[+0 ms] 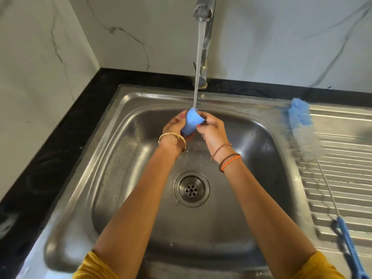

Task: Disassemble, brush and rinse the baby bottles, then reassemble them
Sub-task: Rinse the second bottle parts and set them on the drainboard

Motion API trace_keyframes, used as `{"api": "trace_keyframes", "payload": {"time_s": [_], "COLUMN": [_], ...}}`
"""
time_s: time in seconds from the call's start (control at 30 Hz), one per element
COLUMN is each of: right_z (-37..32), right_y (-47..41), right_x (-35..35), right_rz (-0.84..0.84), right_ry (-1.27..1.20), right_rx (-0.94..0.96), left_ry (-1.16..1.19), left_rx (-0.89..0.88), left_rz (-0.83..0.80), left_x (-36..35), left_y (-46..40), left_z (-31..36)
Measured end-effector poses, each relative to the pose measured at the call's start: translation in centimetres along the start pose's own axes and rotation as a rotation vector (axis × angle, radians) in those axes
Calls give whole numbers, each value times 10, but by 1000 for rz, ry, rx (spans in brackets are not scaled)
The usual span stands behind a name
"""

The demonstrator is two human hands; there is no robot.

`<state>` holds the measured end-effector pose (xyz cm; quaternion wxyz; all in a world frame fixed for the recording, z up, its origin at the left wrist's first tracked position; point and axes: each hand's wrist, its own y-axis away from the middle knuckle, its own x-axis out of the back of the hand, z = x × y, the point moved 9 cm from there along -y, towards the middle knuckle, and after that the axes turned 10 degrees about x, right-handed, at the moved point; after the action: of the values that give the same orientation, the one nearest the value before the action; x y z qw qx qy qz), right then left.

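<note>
One blue cap (190, 124) is in view, a small cup-shaped plastic piece from a baby bottle. It is held over the middle of the sink basin, open end tilted up and away toward the tap, directly under the stream of water (198, 67). The stream lands at its rim.

Two hands hold it. The left hand (174, 135) cups it from the left and below, fingers curled around its side. The right hand (211, 131) grips the right side, fingertips pinching the wall near the rim. Water drips below the hands.

One bottle brush (306, 135) lies on the draining board to the right, apart from the hands. Its blue tuft points to the back wall, followed by white bristles, a thin wire stem and a blue handle that runs out of the picture at the lower right corner.

One tap (204, 11), metal, stands at the back of the sink and is running. One round drain (191, 189) with small holes sits in the basin floor, below the hands in the picture.

Wrists: one gold bangle (172, 136) on the left; three thin cord bands (228, 157) on the right, counted as one braided, one brown, one orange. Two yellow sleeves (94, 266) show at the lower edge.

Surface: a stainless steel sink (128, 150), single basin, ribbed draining board to its right, wet with droplets. It is set into a black counter (52, 150). The walls (141, 37) behind and to the left are white with grey veining and meet in a corner.

No writing or brand mark can be read.
</note>
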<state>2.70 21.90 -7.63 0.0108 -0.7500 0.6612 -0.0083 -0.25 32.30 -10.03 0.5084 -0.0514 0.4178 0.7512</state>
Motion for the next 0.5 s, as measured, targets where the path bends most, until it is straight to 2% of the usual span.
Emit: {"api": "trace_keyframes", "payload": {"time_s": [0.07,0.1,0.13,0.2,0.27,0.37,0.43,0.5], "right_z": [10,11,6,-22,-44,-55,-53,-54], "right_y": [-1,0,0,4,12,15,11,10], "right_x": [-5,-6,-4,-8,-21,-26,-28,-30], "right_rz": [33,47,48,10,-69,-203,-335,-416], "right_ry": [-191,-164,-41,325,561,780,913,928], "right_rx": [-146,-157,-100,202,450,581,607,633], "left_ry": [-7,-2,16,74,159,286,286,281], "left_rx": [-57,-68,-68,-56,-26,69,113,124], "left_rz": [-89,-128,-153,-196,-229,-217,-212,-179], "left_x": [-6,-10,-12,-14,-13,-12,-16,-18], "left_y": [5,9,11,12,9,6,7,6], "left_z": [-1,-2,-2,-2,-5,-13,-20,-21]}}
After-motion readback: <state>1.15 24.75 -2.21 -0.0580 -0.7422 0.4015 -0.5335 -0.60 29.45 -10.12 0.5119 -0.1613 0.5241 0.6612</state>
